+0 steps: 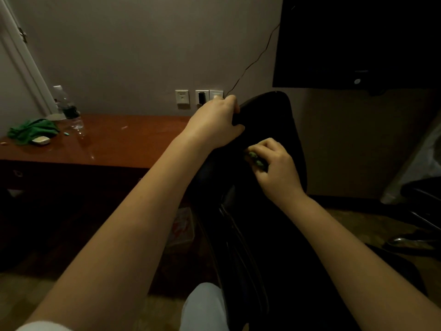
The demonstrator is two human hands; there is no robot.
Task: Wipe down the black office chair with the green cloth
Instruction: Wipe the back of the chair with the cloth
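Wiping black high-backed office chair (290,125) with bunched green cloth (257,161)
Clutching cloth in curled right hand (278,169), clamping top edge (262,97) with left hand (214,120); best stroked downward

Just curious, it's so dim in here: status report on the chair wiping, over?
Left hand grips black chair at its top edge. Right hand holds bunched green cloth against the chair's back. Nothing seen blocking the cloth.

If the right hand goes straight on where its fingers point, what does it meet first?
Probably the left hand, gripping the top edge of the black office chair. The right hand, with the green cloth, points up-left toward it, though depth is unclear.
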